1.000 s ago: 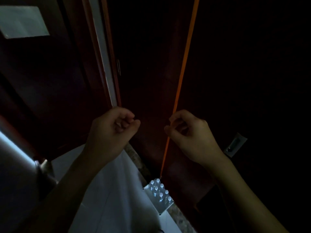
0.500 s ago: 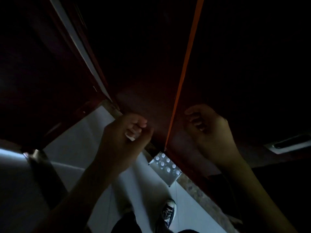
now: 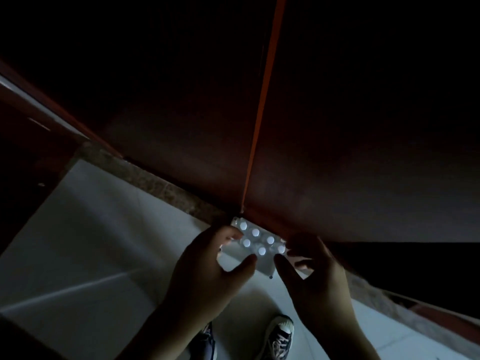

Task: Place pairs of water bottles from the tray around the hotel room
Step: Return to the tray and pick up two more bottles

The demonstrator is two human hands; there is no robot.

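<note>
A person is standing in a dim hotel room, looking straight down at a tray (image 3: 262, 266) of water bottles (image 3: 255, 232) sitting on the pale tiled floor (image 3: 98, 245). Six white bottle caps are showing in two rows. The tray's far edge is lying against the foot of dark wooden doors (image 3: 337, 165), where a thin orange strip of light (image 3: 259, 118) is running down the seam between the two panels to a point just above the tray.

The left hand (image 3: 207, 271) is reaching in at the tray's left end, fingers spread and curled, thumb (image 3: 244, 263) lying across the near edge; the dimness is making it hard to tell whether the hand is touching the tray. The right hand (image 3: 314, 276) is reaching in at the right end, likewise half open, fingers near the rightmost caps and thumb pointing toward the near corner. Neither hand is showing a closed grasp on anything.

A speckled stone threshold (image 3: 155, 183) is running along the base of the doors, from upper left down behind the tray. To the left, open floor is stretching wide and bare toward a dark wooden frame (image 3: 31, 162). Below the hands, two dark sneakers (image 3: 279, 339) with white toe caps are standing on the tile, close to the tray's near side.
</note>
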